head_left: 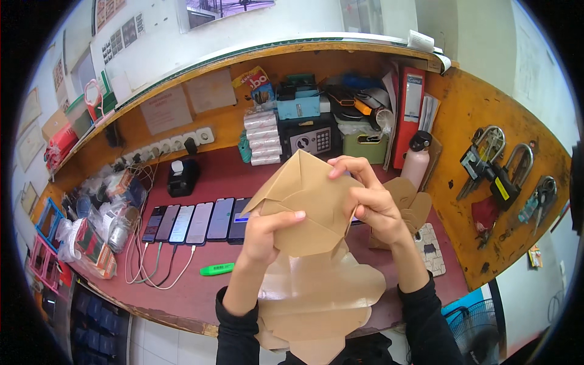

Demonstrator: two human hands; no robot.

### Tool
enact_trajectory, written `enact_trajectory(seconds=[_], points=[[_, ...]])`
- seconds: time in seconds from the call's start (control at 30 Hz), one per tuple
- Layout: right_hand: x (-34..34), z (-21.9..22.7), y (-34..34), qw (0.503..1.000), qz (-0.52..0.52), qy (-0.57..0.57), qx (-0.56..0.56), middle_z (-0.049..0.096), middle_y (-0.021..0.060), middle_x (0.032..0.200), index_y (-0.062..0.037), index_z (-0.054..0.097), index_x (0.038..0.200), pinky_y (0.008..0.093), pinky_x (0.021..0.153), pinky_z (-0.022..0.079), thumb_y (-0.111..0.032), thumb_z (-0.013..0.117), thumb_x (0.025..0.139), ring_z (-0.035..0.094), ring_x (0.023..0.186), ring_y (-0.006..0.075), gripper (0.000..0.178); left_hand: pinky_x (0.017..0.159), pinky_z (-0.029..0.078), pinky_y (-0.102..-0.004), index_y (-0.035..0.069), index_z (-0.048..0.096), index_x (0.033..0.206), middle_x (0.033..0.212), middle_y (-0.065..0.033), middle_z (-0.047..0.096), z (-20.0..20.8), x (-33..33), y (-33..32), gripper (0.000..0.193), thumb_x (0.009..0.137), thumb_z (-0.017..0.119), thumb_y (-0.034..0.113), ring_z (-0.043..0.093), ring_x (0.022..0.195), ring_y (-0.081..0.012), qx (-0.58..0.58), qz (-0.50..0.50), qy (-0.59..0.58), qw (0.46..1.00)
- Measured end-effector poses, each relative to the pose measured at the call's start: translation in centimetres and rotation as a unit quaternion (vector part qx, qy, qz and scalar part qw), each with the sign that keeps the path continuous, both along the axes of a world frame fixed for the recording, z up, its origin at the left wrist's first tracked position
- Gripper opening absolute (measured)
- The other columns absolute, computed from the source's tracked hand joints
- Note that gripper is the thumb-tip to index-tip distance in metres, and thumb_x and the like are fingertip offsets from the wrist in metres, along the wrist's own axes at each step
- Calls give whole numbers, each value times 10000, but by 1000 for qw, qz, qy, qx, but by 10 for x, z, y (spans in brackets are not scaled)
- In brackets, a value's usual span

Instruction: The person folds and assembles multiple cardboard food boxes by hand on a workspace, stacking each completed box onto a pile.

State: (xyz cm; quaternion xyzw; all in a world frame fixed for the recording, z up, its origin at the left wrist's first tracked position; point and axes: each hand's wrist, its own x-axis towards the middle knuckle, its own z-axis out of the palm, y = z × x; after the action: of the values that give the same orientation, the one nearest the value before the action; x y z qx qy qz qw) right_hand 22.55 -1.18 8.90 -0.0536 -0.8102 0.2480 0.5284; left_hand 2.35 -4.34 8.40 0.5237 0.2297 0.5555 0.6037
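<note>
Above the near part of the desk, both hands hold a partly folded brown cardboard box (310, 207), tilted with creased panels toward me. My left hand (261, 234) grips its left side, the thumb lying flat across a panel. On the opposite side, my right hand (374, 204) is closed on the edge, fingers bent; some fingertips are hidden by the card. Below it, several flat brown box blanks (319, 298) with rounded flaps and a shiny face overlap the desk's front edge. Beyond my right wrist stands more folded brown cardboard (404, 198).
Several phones (199, 223) lie in a row, cables attached. A green highlighter (217, 269) rests near my left forearm. Behind are paper rolls (263, 137), a black safe (311, 139) and a pink bottle (416, 161). Bagged items (91, 243) crowd the left; padlocks (496, 161) hang right.
</note>
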Motion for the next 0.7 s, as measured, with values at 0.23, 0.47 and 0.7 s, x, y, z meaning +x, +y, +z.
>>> enact_trajectory(seconds=[0.23, 0.47, 0.7], points=[[-18, -2, -8, 994, -32, 103, -10, 455, 153, 1054, -29, 397, 552, 453, 984, 329, 20, 559, 629, 434, 1130, 283, 186, 828, 471, -323, -14, 450, 1206, 1105, -132, 558, -3, 11, -10, 425, 828, 591, 124, 570, 978, -220, 22, 64, -24, 997], [-10, -1, -4, 996, 0, 88, -9, 454, 165, 1124, -54, 444, 653, 434, 996, 299, -53, 556, 699, 413, 1159, 285, 121, 859, 463, -348, -13, 400, 1252, 1162, -143, 525, 2, 9, -9, 467, 850, 564, 161, 553, 1027, -237, -18, -9, -35, 999], [-23, -10, -1, 957, 143, 144, -208, 405, 163, 1287, -77, 403, 1148, 370, 1018, 282, -135, 534, 832, 380, 1215, 245, 346, 929, 434, -394, -12, 320, 1310, 1245, -174, 469, -4, 8, -10, 510, 886, 500, 209, 523, 1096, -279, -57, -67, -115, 989]])
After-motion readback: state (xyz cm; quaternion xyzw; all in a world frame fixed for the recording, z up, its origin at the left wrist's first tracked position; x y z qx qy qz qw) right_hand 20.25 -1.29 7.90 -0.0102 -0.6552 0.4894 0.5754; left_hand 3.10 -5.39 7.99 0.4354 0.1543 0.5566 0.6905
